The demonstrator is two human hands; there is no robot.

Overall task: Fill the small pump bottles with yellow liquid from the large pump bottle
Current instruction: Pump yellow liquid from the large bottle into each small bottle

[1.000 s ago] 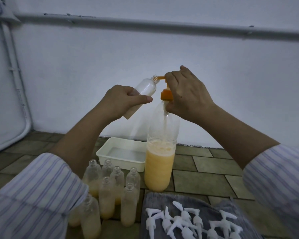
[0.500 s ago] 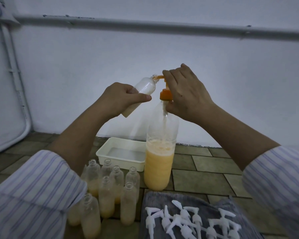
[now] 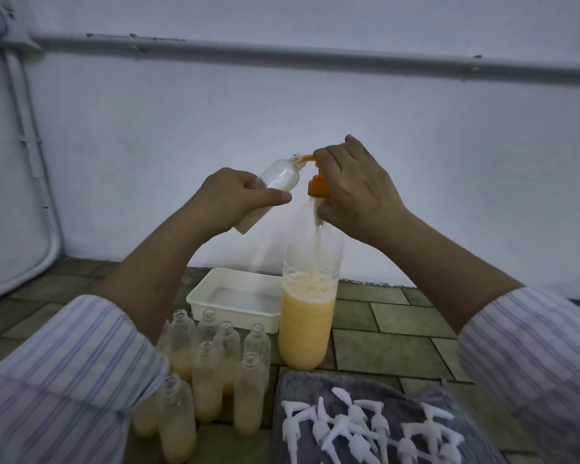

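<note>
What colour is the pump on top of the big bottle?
Orange pump, seen in the head view.

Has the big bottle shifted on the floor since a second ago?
No. The big bottle stands in the same spot beside the white tray, right hand on its orange pump.

Pump head [image 3: 319, 185] perhaps half-hidden.

Tiled floor [image 3: 399, 333], brownish, meets white wall at far edge. Directly on it: white tray [image 3: 235, 298] near the wall; large pump bottle [image 3: 307, 326] upright just right of tray, roughly half full of yellow liquid; cluster of small bottles [image 3: 215, 370] uncapped, partly filled, nearer the left; grey cloth [image 3: 302, 386] at near edge, carrying loose white pump heads [image 3: 365, 430].
</note>
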